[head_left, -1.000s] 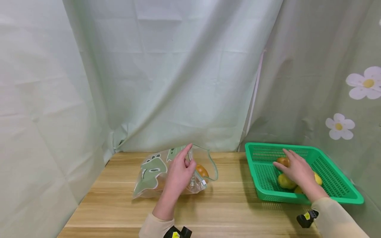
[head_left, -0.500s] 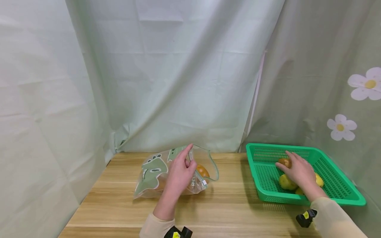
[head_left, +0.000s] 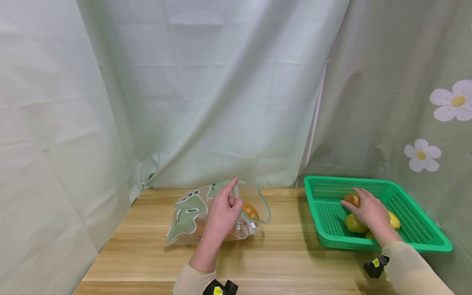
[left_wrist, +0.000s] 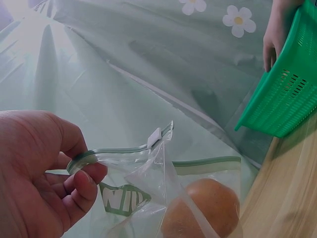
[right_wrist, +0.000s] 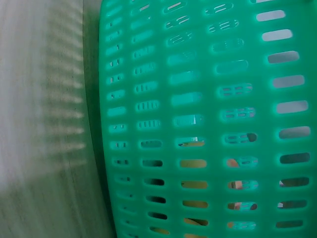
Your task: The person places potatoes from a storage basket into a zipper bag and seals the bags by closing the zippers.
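A pale green curtain [head_left: 221,82] hangs behind and around a wooden table [head_left: 280,258], its right-hand panel printed with white flowers [head_left: 451,101]. On the table's right end sits a green slotted plastic basket [head_left: 416,231]; in the right wrist view its perforated wall fills nearly everything. Left of centre lies a clear zip bag [head_left: 191,215] printed with green shapes, its mouth lifted open towards the basket. The left hand [head_left: 221,217] pinches the bag's upper zip edge between thumb and curled fingers [left_wrist: 81,186], holding the opening up. The right hand [head_left: 370,211] lies inside the basket with its fingers curved over a brownish fruit [head_left: 350,200] at the far side; whether it actually grips it I cannot tell. Yellow-green fruits [head_left: 353,224] lie just beside and under that hand. An orange-brown fruit [head_left: 250,212] sits inside the bag near its mouth.
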Motion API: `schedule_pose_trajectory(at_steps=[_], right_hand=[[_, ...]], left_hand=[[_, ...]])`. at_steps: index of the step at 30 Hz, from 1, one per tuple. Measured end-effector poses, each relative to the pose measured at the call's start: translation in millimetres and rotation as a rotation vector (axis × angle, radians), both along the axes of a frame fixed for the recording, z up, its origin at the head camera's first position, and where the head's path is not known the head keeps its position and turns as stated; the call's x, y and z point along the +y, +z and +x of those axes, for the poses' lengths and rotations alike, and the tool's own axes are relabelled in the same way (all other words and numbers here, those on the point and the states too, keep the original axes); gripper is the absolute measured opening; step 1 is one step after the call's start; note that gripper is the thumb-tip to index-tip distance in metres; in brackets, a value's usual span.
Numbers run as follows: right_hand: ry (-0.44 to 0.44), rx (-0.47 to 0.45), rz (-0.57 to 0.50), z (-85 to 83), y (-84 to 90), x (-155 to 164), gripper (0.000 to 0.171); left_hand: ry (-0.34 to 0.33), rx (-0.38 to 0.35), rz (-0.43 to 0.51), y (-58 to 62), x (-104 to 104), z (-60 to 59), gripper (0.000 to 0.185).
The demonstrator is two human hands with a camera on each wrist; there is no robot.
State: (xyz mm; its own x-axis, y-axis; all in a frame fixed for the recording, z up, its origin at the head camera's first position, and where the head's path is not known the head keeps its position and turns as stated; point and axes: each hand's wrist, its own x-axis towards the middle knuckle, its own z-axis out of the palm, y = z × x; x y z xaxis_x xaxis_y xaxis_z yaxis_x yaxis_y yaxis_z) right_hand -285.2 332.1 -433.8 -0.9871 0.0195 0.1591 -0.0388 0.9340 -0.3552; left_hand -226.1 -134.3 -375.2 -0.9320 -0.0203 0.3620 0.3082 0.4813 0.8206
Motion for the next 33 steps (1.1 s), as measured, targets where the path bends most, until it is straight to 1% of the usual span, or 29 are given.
schedule_pose_trajectory(at_steps=[4,10,17,25,33], right_hand=[[0.002,-0.033,-0.007,-0.8,-1.3,1.2,0.1],[0.0,-0.076,-0.023,-1.1,-2.2,1.4,0.094],[0.01,-0.096,-0.024,-2.6,-4.9,2.1,0.102],[0.009,-0.128,-0.012,-2.4,-2.5,3.7,0.097],[0.005,-0.167,-0.01,-2.3,-0.9,3.4,0.096]], left_hand=[[-0.001,0.004,-0.002,0.1,-0.3,0.3,0.067],[0.0,0.004,-0.003,-0.6,-0.9,0.5,0.066],[0.003,-0.007,0.002,-0.2,-1.2,1.2,0.066],[-0.001,-0.006,0.001,1.0,-0.8,0.4,0.067],[-0.003,-0.008,0.006,1.7,0.1,0.1,0.068]])
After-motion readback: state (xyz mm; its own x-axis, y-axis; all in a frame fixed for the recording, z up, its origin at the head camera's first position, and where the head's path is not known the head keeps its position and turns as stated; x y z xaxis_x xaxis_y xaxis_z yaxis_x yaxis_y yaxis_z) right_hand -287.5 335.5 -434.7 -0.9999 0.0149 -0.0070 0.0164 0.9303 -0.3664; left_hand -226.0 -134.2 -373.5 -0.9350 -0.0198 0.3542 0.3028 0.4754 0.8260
